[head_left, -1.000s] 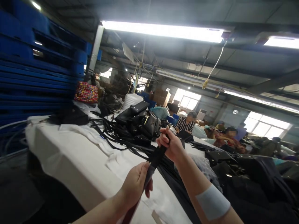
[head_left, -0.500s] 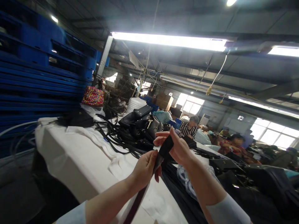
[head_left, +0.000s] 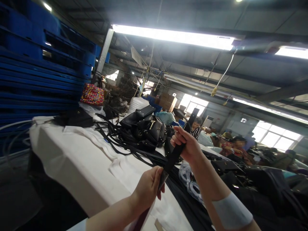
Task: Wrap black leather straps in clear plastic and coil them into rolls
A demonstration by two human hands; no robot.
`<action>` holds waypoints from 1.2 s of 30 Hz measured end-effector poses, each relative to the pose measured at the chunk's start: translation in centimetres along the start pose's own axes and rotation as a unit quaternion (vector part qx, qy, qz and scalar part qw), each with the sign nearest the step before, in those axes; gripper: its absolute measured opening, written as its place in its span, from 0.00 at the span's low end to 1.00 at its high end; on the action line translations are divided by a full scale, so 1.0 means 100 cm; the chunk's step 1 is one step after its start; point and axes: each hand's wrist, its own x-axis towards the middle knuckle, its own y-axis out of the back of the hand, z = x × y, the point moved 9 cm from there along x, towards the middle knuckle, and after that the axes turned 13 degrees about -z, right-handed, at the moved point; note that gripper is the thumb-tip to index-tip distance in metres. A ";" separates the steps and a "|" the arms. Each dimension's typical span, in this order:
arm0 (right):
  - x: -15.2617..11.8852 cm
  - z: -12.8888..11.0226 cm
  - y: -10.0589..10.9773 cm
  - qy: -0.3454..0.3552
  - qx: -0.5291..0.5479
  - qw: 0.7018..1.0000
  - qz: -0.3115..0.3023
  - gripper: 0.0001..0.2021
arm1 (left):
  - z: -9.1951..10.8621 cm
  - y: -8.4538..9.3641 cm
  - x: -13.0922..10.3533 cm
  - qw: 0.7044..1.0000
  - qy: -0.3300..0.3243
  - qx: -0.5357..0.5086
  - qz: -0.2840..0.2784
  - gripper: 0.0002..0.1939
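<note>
A wide black strap (head_left: 173, 158) runs slanting between my two hands, above the white-covered table (head_left: 69, 160). My left hand (head_left: 149, 183) is closed around its lower part, where a shinier stretch shows by the fingers. Farther up, my right hand (head_left: 189, 144) grips the same strap, and its free end sticks up past the fingers. Below my left hand a dark reddish band with a pale edge hangs down; whether it is part of the strap I cannot tell. Beyond my hands lies a heap of black bags (head_left: 144, 128) with thin straps trailing from it.
Clear plastic rolls (head_left: 189, 183) lie right of my hands, beside more black bags (head_left: 262, 183). Blue pallets (head_left: 43, 77) are stacked at the left, near a colourful dotted bag (head_left: 92, 94). Several people sit working farther back, one in a striped top (head_left: 196, 132).
My right hand has moved up and away from my left, closing on the strap. The strap is now drawn out longer between them, its end rising above my right hand.
</note>
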 end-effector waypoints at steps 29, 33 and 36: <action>-0.017 -0.080 -0.002 0.124 -0.172 0.972 0.103 0.16 | 0.094 -0.007 0.048 0.991 -0.029 -0.105 -0.080 0.29; -0.024 -0.097 -0.003 0.145 -0.144 0.972 0.116 0.10 | 0.102 -0.006 0.057 0.988 -0.040 -0.120 -0.087 0.29; -0.021 -0.100 -0.011 0.112 -0.098 0.987 0.067 0.12 | 0.105 -0.012 0.061 0.986 -0.039 -0.127 -0.097 0.29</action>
